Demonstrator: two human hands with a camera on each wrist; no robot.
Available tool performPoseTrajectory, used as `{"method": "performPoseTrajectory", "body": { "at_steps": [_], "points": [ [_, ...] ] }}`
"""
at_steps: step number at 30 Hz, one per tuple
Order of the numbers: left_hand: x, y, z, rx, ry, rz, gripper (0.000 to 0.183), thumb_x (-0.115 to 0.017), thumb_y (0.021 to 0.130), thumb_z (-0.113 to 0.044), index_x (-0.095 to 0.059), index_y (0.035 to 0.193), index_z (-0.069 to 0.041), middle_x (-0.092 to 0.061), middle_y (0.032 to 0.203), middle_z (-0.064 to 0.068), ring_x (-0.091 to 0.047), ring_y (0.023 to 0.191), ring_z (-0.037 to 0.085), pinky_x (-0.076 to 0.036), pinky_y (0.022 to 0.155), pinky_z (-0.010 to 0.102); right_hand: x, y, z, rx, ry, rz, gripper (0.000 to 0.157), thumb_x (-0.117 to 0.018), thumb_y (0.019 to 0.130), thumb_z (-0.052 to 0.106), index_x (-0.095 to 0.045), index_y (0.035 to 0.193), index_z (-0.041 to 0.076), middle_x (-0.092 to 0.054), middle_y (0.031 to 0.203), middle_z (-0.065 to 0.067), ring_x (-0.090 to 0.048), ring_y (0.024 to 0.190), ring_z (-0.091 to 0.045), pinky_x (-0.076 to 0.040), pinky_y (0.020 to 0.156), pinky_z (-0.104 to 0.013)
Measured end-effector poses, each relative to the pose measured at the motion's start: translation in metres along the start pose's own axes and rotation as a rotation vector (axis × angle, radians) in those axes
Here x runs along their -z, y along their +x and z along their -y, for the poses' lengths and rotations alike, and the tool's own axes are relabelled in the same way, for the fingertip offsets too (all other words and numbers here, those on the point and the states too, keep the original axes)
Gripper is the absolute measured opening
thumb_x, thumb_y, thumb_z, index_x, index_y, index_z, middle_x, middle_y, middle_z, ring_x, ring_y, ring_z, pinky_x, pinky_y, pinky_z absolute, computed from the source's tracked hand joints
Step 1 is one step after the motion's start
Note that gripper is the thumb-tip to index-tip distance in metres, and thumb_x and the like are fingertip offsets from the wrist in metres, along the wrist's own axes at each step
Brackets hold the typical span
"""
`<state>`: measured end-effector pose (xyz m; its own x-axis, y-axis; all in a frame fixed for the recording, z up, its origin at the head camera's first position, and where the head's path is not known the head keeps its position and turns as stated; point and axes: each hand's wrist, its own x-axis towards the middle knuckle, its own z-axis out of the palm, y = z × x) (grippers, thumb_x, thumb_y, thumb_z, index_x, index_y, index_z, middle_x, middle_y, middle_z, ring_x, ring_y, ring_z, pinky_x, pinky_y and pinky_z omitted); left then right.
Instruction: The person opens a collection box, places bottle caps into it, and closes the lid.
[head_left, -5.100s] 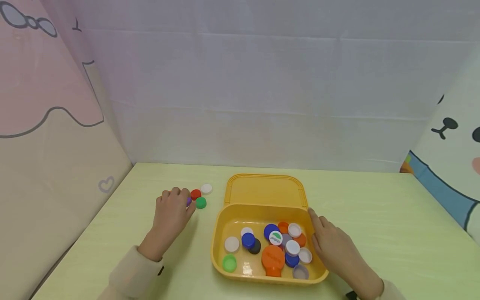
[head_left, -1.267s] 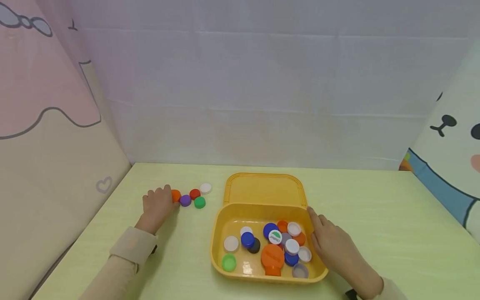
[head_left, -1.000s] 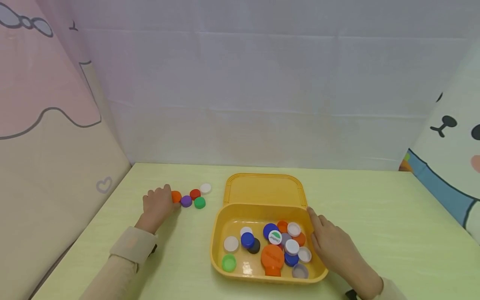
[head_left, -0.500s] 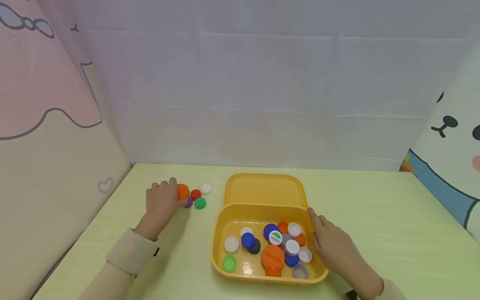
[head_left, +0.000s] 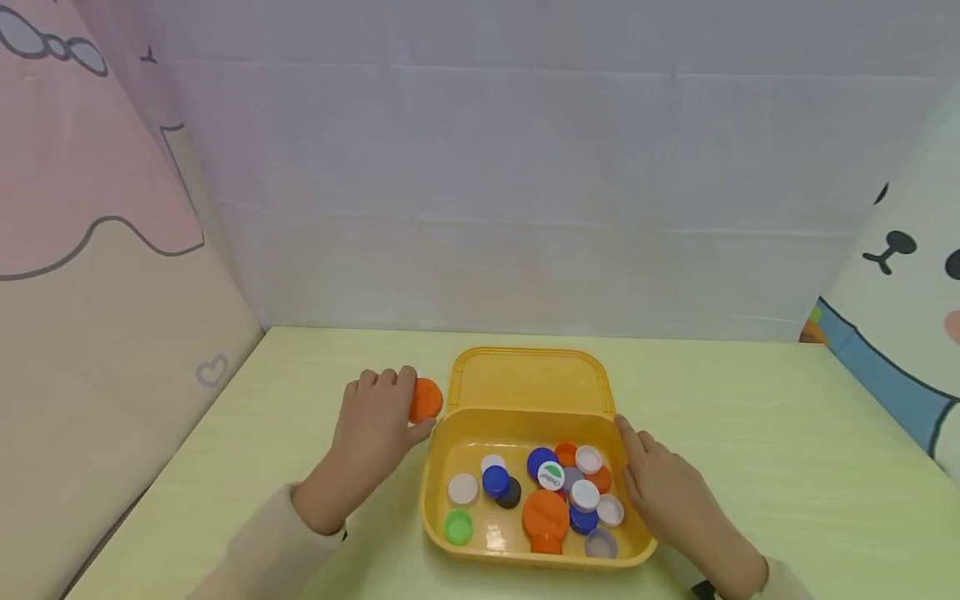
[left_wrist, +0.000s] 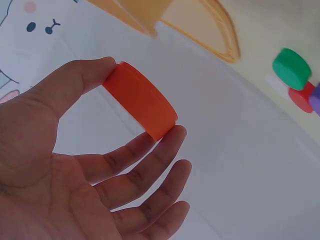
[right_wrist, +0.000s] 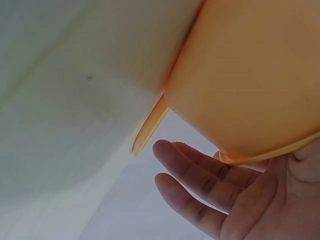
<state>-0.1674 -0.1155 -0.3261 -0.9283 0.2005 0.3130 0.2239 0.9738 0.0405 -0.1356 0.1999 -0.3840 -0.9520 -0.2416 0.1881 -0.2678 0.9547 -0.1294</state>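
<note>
My left hand (head_left: pixel 378 421) pinches an orange bottle cap (head_left: pixel 426 400) between thumb and fingertips, raised by the rear left corner of the yellow box (head_left: pixel 429 492). The left wrist view shows the cap (left_wrist: pixel 141 101) edge-on, its rim between thumb and index and middle fingers. Inside the box lie several caps: a blue cap (head_left: pixel 496 482), a light green cap (head_left: pixel 459 527), a large orange cap (head_left: pixel 546 517) and white ones. Along the box's right rim rests my right hand (head_left: pixel 671 487), fingers fairly straight; in the right wrist view they hang loosely beside the box wall (right_wrist: pixel 250 75).
The box's yellow lid (head_left: pixel 532 379) lies flat behind it. A green cap (left_wrist: pixel 292 69), a red cap (left_wrist: pixel 301 96) and a purple cap (left_wrist: pixel 315 99) lie on the table, mostly hidden by my left hand in the head view. Fabric walls stand at the back and sides.
My left hand has let go of the purple cap, taken the orange cap from the row's left end, lifted it and carried it right toward the box. The right hand stays on the rim.
</note>
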Motion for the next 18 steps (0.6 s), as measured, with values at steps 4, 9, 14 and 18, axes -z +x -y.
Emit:
{"method": "performPoseTrajectory", "body": {
  "at_steps": [4,9,14,18],
  "points": [
    [0.003,-0.010,-0.018,-0.075,0.018,0.012,0.049,-0.076,0.068,-0.041,-0.052,0.094,-0.007,-0.053,0.077,0.005,-0.049,0.079,0.028,-0.041,0.073,0.039,0.000,-0.001,0.000,0.007,0.001,-0.005,0.051,-0.053,0.085,0.012,-0.041,0.132,-0.003,-0.059,0.105,-0.020,-0.062,0.080,-0.030,-0.053,0.069,-0.043],
    [0.005,-0.019,-0.036,-0.134,0.035,0.093,0.054,-0.075,0.069,-0.044,-0.054,0.102,-0.007,-0.057,0.086,0.008,-0.048,0.084,0.028,-0.040,0.078,0.040,0.000,-0.001,0.000,0.009,-0.008,0.003,0.051,-0.053,0.085,0.012,-0.041,0.133,-0.003,-0.059,0.103,-0.018,-0.061,0.078,-0.028,-0.053,0.069,-0.042],
    [0.003,-0.027,-0.051,-0.181,0.072,0.168,0.055,-0.074,0.068,-0.050,-0.053,0.099,-0.009,-0.056,0.085,0.005,-0.047,0.082,0.024,-0.040,0.077,0.037,0.000,0.000,0.000,-0.002,-0.010,0.027,0.052,-0.053,0.086,0.013,-0.040,0.133,-0.003,-0.058,0.099,-0.015,-0.056,0.070,-0.021,-0.053,0.066,-0.039],
    [-0.001,-0.033,-0.060,-0.226,0.100,0.191,0.055,-0.073,0.067,-0.053,-0.053,0.097,-0.011,-0.056,0.084,0.003,-0.048,0.083,0.023,-0.041,0.079,0.036,0.000,0.000,0.000,-0.002,-0.013,0.025,0.052,-0.053,0.086,0.013,-0.040,0.133,-0.003,-0.058,0.100,-0.016,-0.056,0.070,-0.022,-0.052,0.066,-0.039]
  ]
}}
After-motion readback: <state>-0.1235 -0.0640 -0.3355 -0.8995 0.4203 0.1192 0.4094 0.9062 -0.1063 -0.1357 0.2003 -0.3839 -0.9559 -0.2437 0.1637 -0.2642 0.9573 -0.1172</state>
